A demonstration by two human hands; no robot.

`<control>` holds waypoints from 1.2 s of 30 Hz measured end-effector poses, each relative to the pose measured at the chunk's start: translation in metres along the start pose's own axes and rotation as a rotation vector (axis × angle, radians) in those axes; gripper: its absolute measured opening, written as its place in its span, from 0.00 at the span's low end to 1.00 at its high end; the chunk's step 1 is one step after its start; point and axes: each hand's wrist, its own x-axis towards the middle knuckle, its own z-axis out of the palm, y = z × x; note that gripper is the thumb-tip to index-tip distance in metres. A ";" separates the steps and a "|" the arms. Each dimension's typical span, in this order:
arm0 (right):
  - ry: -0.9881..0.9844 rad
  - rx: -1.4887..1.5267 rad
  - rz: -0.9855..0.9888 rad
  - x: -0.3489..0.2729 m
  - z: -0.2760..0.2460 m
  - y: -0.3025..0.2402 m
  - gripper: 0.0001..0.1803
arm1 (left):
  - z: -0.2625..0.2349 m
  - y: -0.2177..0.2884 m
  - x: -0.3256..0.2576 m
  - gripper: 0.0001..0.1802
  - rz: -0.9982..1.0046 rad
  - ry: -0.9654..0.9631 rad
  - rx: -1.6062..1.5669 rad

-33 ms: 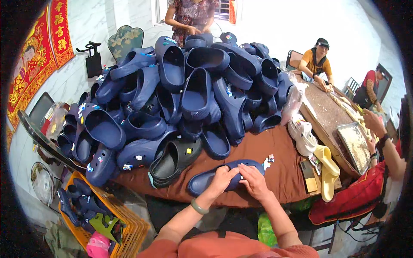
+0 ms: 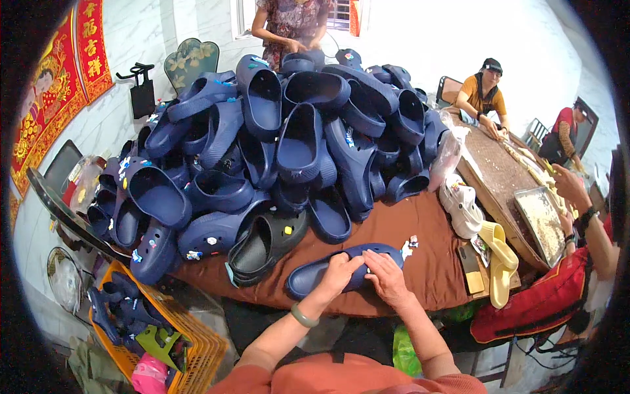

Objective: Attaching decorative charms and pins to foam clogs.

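A navy blue clog (image 2: 308, 276) lies on its side at the near edge of the brown-covered table (image 2: 426, 269). My left hand (image 2: 339, 271) grips its middle from the left, a green bangle on that wrist. My right hand (image 2: 387, 279) presses on the clog just beside it, fingers curled over the upper. Small shoe charms (image 2: 409, 246) lie on the cloth just right of the clog's toe. Directly behind stands a big heap of navy clogs (image 2: 289, 144), with one dark grey clog (image 2: 266, 244) at its front.
An orange crate (image 2: 190, 341) with more clogs sits on the floor at lower left. White clogs (image 2: 462, 207) and yellow clogs (image 2: 500, 262) lie at the table's right end. Three people work at a long side table with a metal tray (image 2: 541, 220); another person stands behind the heap.
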 end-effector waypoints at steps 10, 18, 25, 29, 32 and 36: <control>0.319 0.052 0.121 0.001 0.027 -0.010 0.13 | -0.004 -0.010 0.004 0.10 0.040 0.062 0.040; 0.331 0.137 0.203 -0.004 0.021 -0.014 0.11 | -0.001 0.002 0.000 0.11 -0.007 -0.010 0.189; 0.224 0.298 0.223 0.003 0.023 -0.010 0.10 | -0.010 -0.009 0.000 0.11 0.042 0.020 0.074; 0.162 0.337 0.291 -0.003 0.019 -0.002 0.09 | -0.006 0.018 -0.003 0.15 -0.034 0.004 0.225; 0.128 0.392 0.423 -0.015 0.017 0.006 0.12 | 0.001 0.010 0.004 0.12 0.087 -0.074 0.149; 0.070 0.293 0.342 -0.020 0.023 0.003 0.15 | -0.001 -0.015 0.006 0.13 0.077 0.023 0.000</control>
